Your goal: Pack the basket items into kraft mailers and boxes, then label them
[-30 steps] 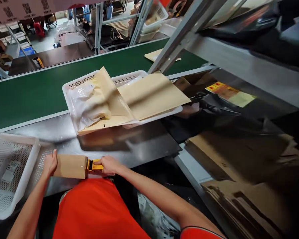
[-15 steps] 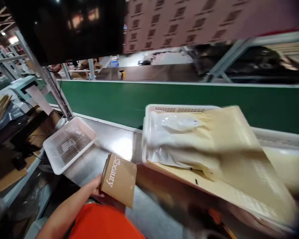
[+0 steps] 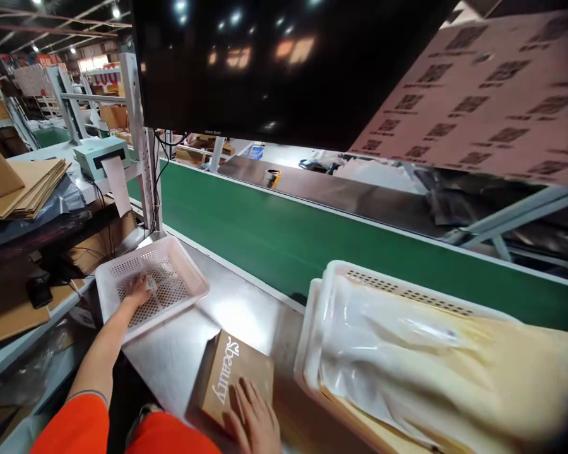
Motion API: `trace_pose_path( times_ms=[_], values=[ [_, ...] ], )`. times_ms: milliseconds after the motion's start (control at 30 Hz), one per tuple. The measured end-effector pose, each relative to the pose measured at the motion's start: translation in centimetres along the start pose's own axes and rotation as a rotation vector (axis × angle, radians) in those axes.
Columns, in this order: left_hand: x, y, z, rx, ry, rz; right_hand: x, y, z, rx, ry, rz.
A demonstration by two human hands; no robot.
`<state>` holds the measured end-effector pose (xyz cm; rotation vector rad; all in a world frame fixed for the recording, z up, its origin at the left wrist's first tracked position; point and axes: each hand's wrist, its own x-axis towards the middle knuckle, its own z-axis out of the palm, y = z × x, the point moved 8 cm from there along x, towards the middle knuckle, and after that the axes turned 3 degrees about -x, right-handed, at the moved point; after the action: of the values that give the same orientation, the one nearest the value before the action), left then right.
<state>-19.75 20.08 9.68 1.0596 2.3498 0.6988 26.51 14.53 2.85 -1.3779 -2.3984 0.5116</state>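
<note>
My left hand (image 3: 139,290) reaches into a white perforated basket (image 3: 199,291) at the left, its fingers closed around a small whitish item that is too small to name. The brown cardboard box (image 3: 239,362) marked "beauty" rests on the metal table (image 3: 163,359). On top of its near right part lies my right hand (image 3: 253,416), fingers spread and flat on the cardboard.
To the right, a white basket (image 3: 315,334) holds plastic-wrapped packages and yellowish mailers (image 3: 525,353). A green conveyor (image 3: 265,221) runs behind the table. A black screen (image 3: 265,69) hangs above. A label printer (image 3: 101,157) and flat cardboard (image 3: 33,183) are at the left.
My left hand has left the box's side and moved into the left basket. My right hand has come into view on the box. The camera view has turned left.
</note>
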Motion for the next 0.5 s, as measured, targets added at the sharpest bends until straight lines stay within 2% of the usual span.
trace_pose_path(
  times_ms=[67, 133, 300, 400, 500],
  values=[
    [-0.2, -1.2, 0.4, 0.024, 0.009, -0.041, 0.6, -1.2, 1.2, -0.086, -0.005, -0.008],
    [-0.7, -2.2, 0.5, 0.038, 0.022, -0.082, 0.6, -1.6, 1.4, -0.137, -0.008, -0.017],
    [-2.1, -3.7, -0.9, 0.014, 0.052, -0.165, 0.2, -0.6, 1.7, -0.148, -0.035, -0.036],
    [-3.2, -2.9, -2.2, -0.055, 0.062, -0.168, 0.3, -0.6, 1.6, -0.101, 0.018, -0.03],
    [-5.3, -0.5, -3.3, -0.165, 0.081, -0.114, 0.7, -1.5, 0.3, 0.025, 0.057, 0.01]
  ],
)
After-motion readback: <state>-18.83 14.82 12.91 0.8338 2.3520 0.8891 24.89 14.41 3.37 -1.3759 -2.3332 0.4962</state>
